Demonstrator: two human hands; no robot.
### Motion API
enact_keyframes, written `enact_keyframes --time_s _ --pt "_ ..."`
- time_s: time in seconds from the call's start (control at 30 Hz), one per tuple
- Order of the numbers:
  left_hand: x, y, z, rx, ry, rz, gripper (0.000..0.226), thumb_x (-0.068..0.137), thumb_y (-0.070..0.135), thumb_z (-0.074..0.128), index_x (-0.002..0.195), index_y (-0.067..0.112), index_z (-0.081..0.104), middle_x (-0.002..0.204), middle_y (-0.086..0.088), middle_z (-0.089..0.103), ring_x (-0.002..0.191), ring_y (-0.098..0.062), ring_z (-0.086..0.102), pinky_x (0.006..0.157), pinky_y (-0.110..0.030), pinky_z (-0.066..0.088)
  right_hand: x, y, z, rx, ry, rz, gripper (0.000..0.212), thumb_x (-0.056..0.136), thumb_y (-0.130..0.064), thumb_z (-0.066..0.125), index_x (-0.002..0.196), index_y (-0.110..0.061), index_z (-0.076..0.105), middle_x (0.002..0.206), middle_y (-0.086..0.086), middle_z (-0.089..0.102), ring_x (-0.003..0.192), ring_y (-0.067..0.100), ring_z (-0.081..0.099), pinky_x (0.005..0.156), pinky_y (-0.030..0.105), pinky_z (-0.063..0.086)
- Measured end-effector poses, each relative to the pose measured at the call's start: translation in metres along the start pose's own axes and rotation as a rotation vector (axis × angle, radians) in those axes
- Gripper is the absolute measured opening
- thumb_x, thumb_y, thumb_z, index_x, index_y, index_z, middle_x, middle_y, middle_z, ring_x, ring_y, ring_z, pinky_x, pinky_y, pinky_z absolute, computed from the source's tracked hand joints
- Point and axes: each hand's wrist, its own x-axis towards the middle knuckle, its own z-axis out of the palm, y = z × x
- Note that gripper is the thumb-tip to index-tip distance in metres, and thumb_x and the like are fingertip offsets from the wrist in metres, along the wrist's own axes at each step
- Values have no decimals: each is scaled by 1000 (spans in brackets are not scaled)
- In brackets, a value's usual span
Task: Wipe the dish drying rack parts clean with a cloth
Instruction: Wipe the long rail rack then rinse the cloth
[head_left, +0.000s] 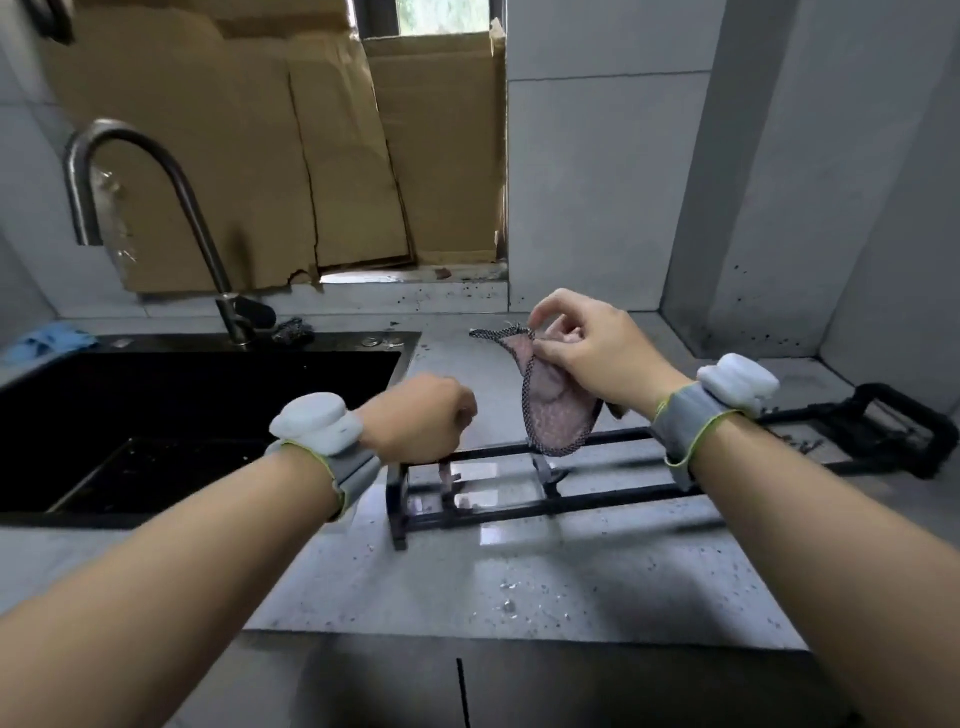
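A black metal rack frame (597, 499) lies flat on the grey counter, its long bars running left to right. My left hand (421, 415) is curled over the frame's left end; whether the fingers grip a bar is hidden by the hand. My right hand (587, 353) is raised above the frame and pinches a pink cloth (556, 405) with a dark stitched edge, which hangs down from the fingers almost to the rear bar. Both wrists wear grey bands with white pods.
A black sink (182, 426) with a curved steel faucet (156, 208) sits left. A blue cloth (47, 340) lies at the far left. Another black frame piece (904, 431) rests at the right. Cardboard covers the wall behind. Water drops dot the counter (519, 597) near the front edge.
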Motion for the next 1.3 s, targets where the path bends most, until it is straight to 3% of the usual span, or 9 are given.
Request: enact_keyframes --time_s 0.2,0.4,0.5,0.6,0.7,0.9,1.0,1.17,1.3 --pt "-100 -49 6 -351 334 -304 12 92 17 62 95 22 73 92 10 70 88 -8 64 84 -31 52 13 -34 54 263 23 42 23 83 -14 64 89 -32 75 72 -8 63 64 10 54 64 26 46" --pt "-131 -37 55 -695 299 -398 13 80 29 80 87 26 70 80 10 70 72 0 61 66 -13 43 7 -62 111 289 -7 146 21 87 -14 62 90 -28 76 78 -5 74 71 14 67 63 21 51" --pt "-129 -29 68 -762 319 -413 20 74 31 84 86 25 69 80 9 70 72 -3 63 65 -12 43 -3 -73 129 313 -156 193 21 94 -13 54 98 -21 73 65 6 71 53 18 65 43 22 46" --pt "-125 -27 76 -742 375 -392 15 76 30 84 82 23 71 76 10 70 72 -2 63 67 -14 44 -16 -80 142 104 -326 -9 25 91 -2 50 85 -8 74 66 -13 60 67 -5 59 71 24 48" --pt "-125 -25 81 -687 399 -351 16 81 30 79 73 24 67 68 11 66 68 -3 58 64 -16 41 -36 -76 150 -65 -380 -182 30 88 -3 52 86 -17 78 90 -16 56 102 19 55 97 35 42" --pt "-127 -25 79 -624 382 -384 19 84 30 77 71 25 63 69 11 64 67 -4 56 61 -20 36 -65 -84 109 313 -393 116 26 90 -4 61 94 -22 79 93 -3 70 88 26 69 80 39 57" --pt "-131 -26 69 -595 388 -398 10 85 28 75 83 30 65 77 14 65 71 -1 60 68 -18 42 -68 -79 56 397 -239 172 27 90 -2 60 89 -22 78 91 6 73 68 41 70 52 45 58" --pt "-123 -20 29 -486 492 -340 9 87 23 68 96 26 65 88 11 64 78 -2 61 76 -26 49 -71 -26 -28 405 162 233 22 89 1 61 87 -15 77 84 8 71 70 21 59 57 30 48" --pt "-97 16 5 -452 482 -223 10 87 17 65 95 24 66 85 11 63 80 -5 60 79 -28 48 -98 21 -59 327 244 367 18 91 -4 60 90 -14 75 83 12 73 49 23 57 37 32 46"
